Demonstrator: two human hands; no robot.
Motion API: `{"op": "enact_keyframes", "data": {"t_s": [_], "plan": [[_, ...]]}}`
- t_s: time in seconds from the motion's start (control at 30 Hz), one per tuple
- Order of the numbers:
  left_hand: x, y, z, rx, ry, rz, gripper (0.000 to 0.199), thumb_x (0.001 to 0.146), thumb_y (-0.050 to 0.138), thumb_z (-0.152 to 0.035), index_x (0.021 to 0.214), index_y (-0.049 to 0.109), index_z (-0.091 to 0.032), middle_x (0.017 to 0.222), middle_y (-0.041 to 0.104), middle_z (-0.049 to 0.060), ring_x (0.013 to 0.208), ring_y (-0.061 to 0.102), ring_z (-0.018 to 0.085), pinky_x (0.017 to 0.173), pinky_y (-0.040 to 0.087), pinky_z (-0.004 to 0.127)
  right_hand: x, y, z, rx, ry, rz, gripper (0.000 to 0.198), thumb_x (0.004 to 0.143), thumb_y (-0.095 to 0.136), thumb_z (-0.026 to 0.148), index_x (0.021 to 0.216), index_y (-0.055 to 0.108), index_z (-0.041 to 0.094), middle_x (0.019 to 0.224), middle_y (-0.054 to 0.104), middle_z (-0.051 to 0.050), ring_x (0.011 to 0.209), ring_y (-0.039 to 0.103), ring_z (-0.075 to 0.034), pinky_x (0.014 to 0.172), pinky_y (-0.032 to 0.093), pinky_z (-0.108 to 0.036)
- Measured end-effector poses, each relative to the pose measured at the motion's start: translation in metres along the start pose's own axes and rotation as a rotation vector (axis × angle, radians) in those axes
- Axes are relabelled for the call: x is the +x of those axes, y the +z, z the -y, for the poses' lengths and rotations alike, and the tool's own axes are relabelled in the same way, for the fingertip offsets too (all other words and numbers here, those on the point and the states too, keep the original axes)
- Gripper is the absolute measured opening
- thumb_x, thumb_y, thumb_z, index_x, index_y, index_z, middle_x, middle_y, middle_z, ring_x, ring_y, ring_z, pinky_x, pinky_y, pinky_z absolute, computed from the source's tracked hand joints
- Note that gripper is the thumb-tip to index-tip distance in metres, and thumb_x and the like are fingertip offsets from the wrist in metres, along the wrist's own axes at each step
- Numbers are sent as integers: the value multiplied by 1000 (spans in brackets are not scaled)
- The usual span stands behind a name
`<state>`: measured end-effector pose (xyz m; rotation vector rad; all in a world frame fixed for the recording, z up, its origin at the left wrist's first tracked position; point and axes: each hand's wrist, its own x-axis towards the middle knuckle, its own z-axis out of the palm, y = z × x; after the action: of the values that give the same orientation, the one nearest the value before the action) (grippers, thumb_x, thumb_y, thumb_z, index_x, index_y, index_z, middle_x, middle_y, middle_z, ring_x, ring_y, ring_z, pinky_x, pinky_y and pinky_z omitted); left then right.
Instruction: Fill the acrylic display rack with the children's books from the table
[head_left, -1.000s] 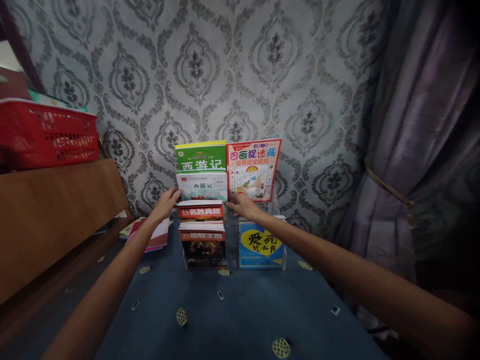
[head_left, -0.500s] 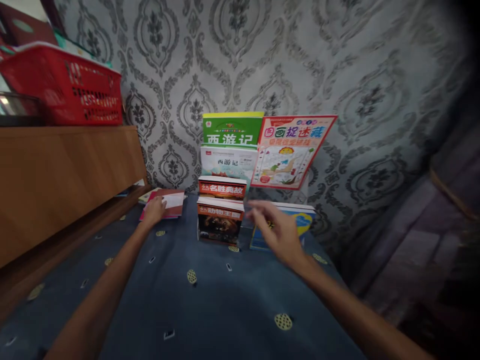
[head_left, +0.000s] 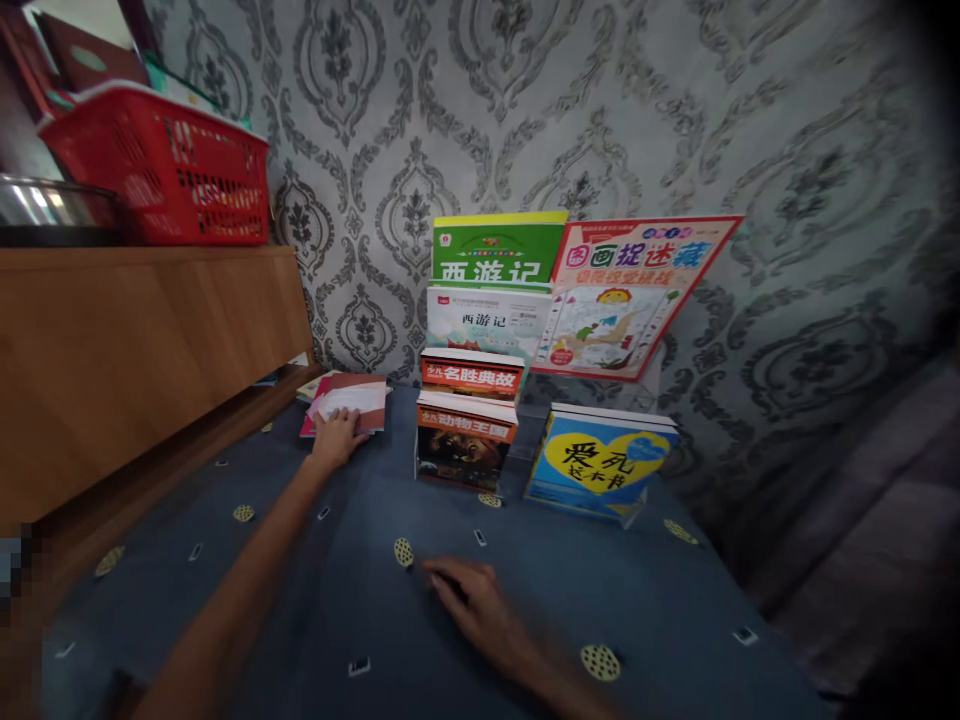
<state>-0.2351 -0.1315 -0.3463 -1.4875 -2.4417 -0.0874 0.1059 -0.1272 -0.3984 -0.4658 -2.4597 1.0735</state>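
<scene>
My left hand (head_left: 337, 437) lies with its fingers spread on a low pile of books (head_left: 371, 405) with reddish-brown and pink covers. Over the dark blue cloth (head_left: 435, 640), my right hand (head_left: 476, 605) is held with thumb and index finger apart and nothing between them. Beyond it, books stand in steps on a clear rack: a black book with an animal cover (head_left: 461, 450), a red-titled book (head_left: 471, 377), a white book (head_left: 484, 320) and a green book (head_left: 495, 255). To their right are a blue book with a yellow heart (head_left: 600, 465) and a red-bordered picture book (head_left: 634, 300).
A wooden cabinet (head_left: 150, 360) runs along the left, bearing a red plastic basket (head_left: 165, 170) and a metal pan (head_left: 56, 205). Patterned wallpaper (head_left: 416, 120) closes off the back. Dark curtain-like fabric (head_left: 870, 510) hangs at the right.
My right hand has drawn back from in front of the blue book, toward me and left. My left hand stays on the pile, its fingers now flatter. The view has shifted slightly.
</scene>
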Motion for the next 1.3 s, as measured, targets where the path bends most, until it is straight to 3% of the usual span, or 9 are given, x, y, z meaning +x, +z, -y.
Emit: {"op": "enact_keyframes", "data": {"t_s": [0.13, 0.3, 0.5, 0.7, 0.9, 1.07, 1.23, 1.3], "plan": [[-11, -3, -2, 47, 40, 6, 43, 96, 47, -25, 139, 49, -20, 135, 60, 19, 126, 55, 34, 110, 27, 61, -3, 1, -4, 33, 33, 12, 35, 99, 44, 37, 118, 70, 23, 93, 76, -7, 89, 71, -23, 91, 51, -39], [-40, -3, -10, 132, 85, 51, 46, 95, 36, -8, 139, 49, -9, 123, 66, 24, 116, 64, 30, 111, 30, 53, -3, -2, 3, 15, -9, 17, 34, 99, 44, 33, 116, 70, 22, 94, 76, -8, 91, 71, -23, 88, 52, -38], [-86, -11, -18, 205, 133, 131, 47, 93, 35, -3, 137, 50, -3, 118, 66, 28, 110, 66, 31, 95, 46, 45, -4, -2, 4, -4, -27, 15, 30, 98, 45, 30, 112, 71, 22, 93, 76, -7, 91, 71, -23, 88, 51, -38], [-133, -21, -38, 254, 157, 216, 44, 90, 36, -1, 129, 57, 1, 102, 71, 27, 96, 71, 32, 80, 51, 42, -3, 1, 2, -14, -66, -24, 31, 98, 45, 29, 114, 70, 23, 95, 76, -7, 88, 71, -22, 86, 53, -37], [-189, -34, -70, 144, 267, 301, 40, 86, 43, -2, 123, 60, -3, 94, 71, 25, 87, 71, 30, 75, 52, 40, -6, -5, 10, -25, -247, -123, 34, 102, 42, 32, 124, 66, 22, 125, 69, -12, 119, 63, -23, 103, 49, -43], [-237, -51, -90, 24, 418, 380, 41, 86, 49, -9, 126, 60, -10, 92, 72, 20, 85, 70, 29, 75, 52, 39, -7, -5, 13, -15, -356, 60, 43, 104, 38, 40, 137, 57, 20, 143, 58, -13, 136, 50, -22, 118, 32, -50], [-264, -94, -80, -281, 586, 432, 44, 92, 48, -13, 133, 56, -27, 120, 71, 10, 105, 68, 23, 96, 49, 37, -9, -2, 13, 12, -303, 218, 45, 104, 36, 43, 133, 62, 19, 134, 65, -11, 132, 54, -21, 120, 30, -48], [-267, -97, -67, -409, 603, 450, 46, 95, 47, -15, 135, 55, -35, 132, 67, 5, 117, 64, 21, 103, 46, 36, -11, -1, 14, -56, -265, 234, 41, 103, 42, 41, 130, 64, 19, 134, 65, -12, 132, 54, -22, 119, 30, -48]]}}
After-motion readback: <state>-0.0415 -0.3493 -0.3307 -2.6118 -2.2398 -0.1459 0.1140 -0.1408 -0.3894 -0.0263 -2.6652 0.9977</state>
